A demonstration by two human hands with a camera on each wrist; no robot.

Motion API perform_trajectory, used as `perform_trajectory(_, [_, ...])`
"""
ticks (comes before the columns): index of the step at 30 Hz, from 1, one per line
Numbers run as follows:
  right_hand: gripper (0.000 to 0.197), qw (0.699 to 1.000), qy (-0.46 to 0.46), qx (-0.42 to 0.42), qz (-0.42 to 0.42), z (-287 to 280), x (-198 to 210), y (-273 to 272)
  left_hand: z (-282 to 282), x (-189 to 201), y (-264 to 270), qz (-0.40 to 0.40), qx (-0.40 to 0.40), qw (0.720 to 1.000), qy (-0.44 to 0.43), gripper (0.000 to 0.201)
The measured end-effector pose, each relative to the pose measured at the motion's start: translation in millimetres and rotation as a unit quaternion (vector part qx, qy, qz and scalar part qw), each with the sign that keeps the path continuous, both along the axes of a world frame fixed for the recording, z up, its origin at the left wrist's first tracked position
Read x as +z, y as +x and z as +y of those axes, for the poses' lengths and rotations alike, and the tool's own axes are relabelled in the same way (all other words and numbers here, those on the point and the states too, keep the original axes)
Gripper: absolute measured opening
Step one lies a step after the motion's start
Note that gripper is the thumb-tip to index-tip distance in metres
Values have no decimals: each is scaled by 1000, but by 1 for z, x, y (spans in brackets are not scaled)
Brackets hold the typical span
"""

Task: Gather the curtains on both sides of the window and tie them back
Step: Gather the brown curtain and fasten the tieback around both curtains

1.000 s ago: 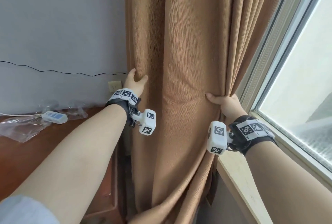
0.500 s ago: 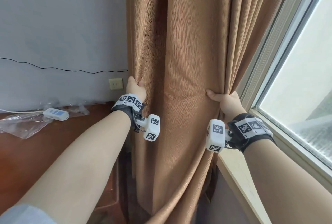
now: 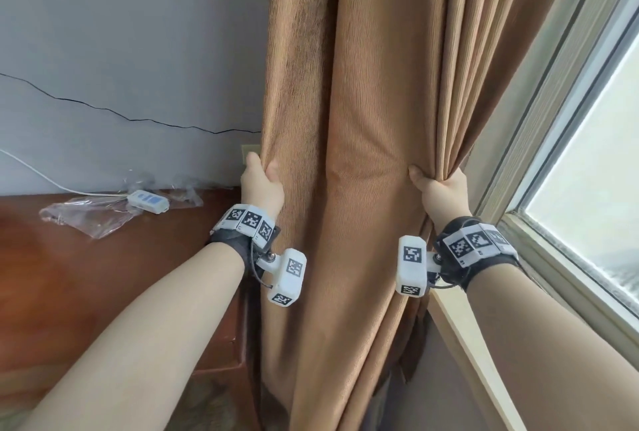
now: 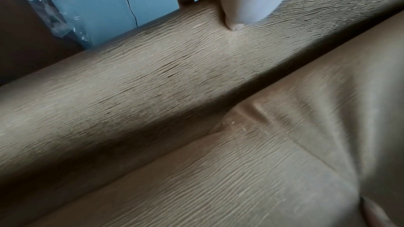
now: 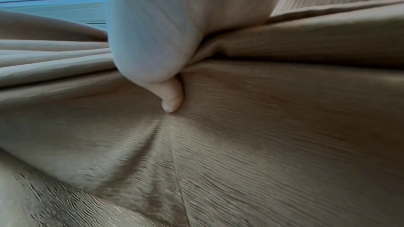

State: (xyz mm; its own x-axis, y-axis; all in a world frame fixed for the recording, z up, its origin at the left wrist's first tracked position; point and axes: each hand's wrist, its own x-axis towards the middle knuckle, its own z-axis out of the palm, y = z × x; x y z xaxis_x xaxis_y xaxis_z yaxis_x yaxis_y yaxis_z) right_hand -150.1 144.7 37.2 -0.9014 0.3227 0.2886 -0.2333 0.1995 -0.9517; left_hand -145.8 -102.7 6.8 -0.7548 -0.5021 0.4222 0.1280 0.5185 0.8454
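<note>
Your left hand (image 3: pixel 261 187) grips the wall-side edge of the brown curtain (image 3: pixel 363 126), fingers wrapped behind the fabric and the thumb pressed onto its front face; the left wrist view shows that thumb (image 4: pixel 244 4) dimpling a rounded, ribbed fold. Your right hand (image 3: pixel 442 194) grips the window-side edge of the same curtain at about the same height, thumb on the front, fingers hidden behind a bunch of narrow pleats; in the right wrist view the thumb tip (image 5: pixel 171 97) digs into the cloth and creases fan out from it. Between your two hands the curtain hangs as one broad panel with a shallow crease running across it, and below your wrists it falls on toward the floor, past the bottom of the head view. Just right of your right hand stand the window frame (image 3: pixel 539 140) and the pale sill (image 3: pixel 460 334), which runs under your right forearm. Left of your left hand, a wall socket (image 3: pixel 249 150) peeks out beside the knuckles, and further left on the dark wooden surface (image 3: pixel 86 275) lie a crumpled clear plastic bag (image 3: pixel 86 213) and a small white controller (image 3: pixel 148 201) with a white cable (image 3: pixel 41 173). A thin black crack line (image 3: pixel 121 114) runs along the grey wall above them.
</note>
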Motion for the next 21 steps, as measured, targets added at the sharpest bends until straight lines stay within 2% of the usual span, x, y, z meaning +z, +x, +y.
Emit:
perform_trajectory(6, [44, 998, 46, -31, 20, -10, -3, 2, -16, 0, 22, 34, 84, 996, 21, 18])
perform_trajectory(9, [40, 997, 64, -44, 19, -16, -3, 5, -16, -1, 29, 40, 87, 995, 1, 18])
perform_trajectory(14, [28, 996, 75, -49, 2, -27, -6, 3, 12, -9, 44, 97, 5, 991, -97, 21])
perform_trajectory(18, [30, 997, 74, -37, -4, -32, -7, 4, 48, -13, 57, 149, -99, 969, -173, 23])
perform_trajectory(21, [32, 997, 75, -25, 0, -33, -6, 6, 74, -8, 65, 146, -157, 958, -192, 25])
